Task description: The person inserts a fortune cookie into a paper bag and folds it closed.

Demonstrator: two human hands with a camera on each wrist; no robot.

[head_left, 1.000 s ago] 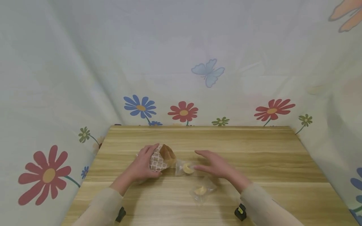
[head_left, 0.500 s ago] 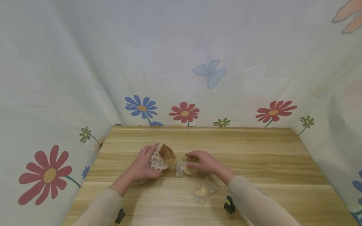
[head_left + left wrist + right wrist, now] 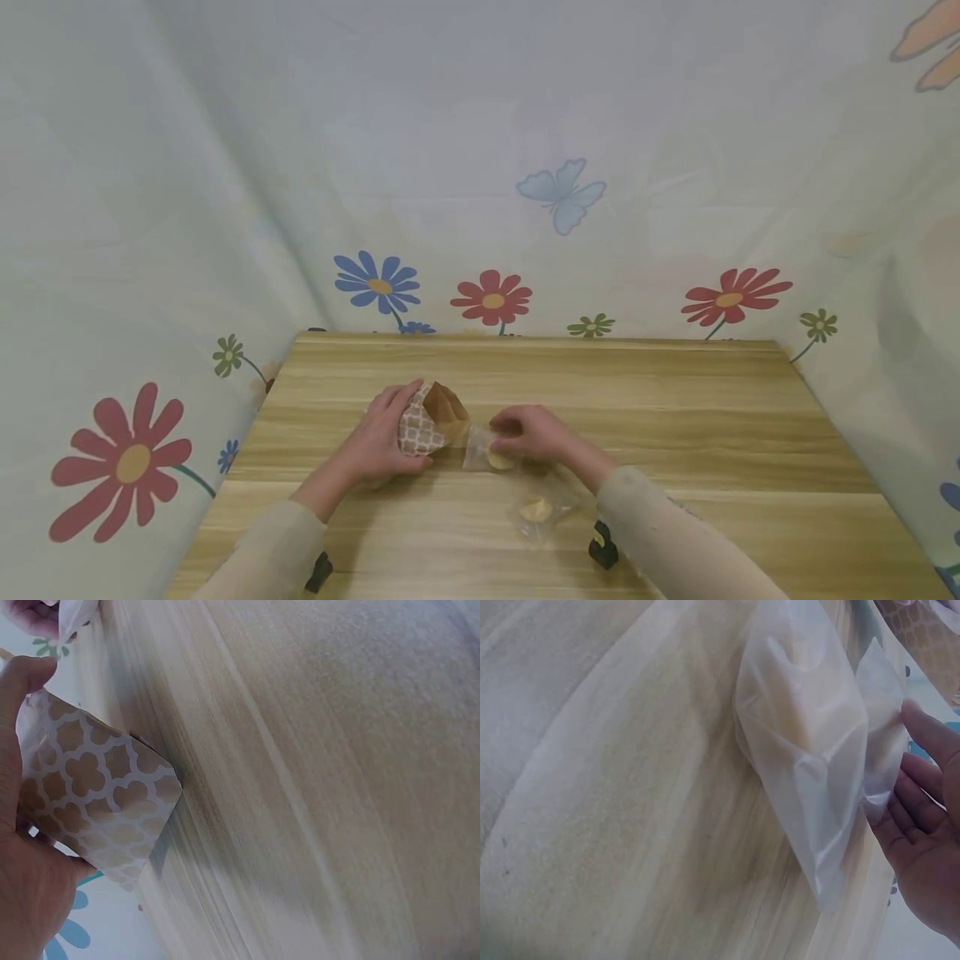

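My left hand (image 3: 380,442) grips a brown paper bag (image 3: 420,427) with a white lattice print, lying on its side with its mouth facing right. In the left wrist view the thumb and fingers wrap around the patterned bag (image 3: 94,776). Just right of the bag's mouth, my right hand (image 3: 536,435) pinches a clear packet (image 3: 477,450) holding a yellowish, crescent-shaped fortune cookie, partly covered by the fingers. The right wrist view has this packet (image 3: 881,727) between thumb and fingers. A second wrapped fortune cookie (image 3: 536,508) lies nearer to me, looming large in the right wrist view.
The wood-grain table (image 3: 675,417) meets a light curtain (image 3: 450,125) printed with flowers and butterflies at its back and sides. Dark wrist-worn devices (image 3: 603,546) show beneath both forearms.
My right hand has moved left over the farther packet, and its fingers have curled in to pinch it. The left hand keeps its grip on the bag.
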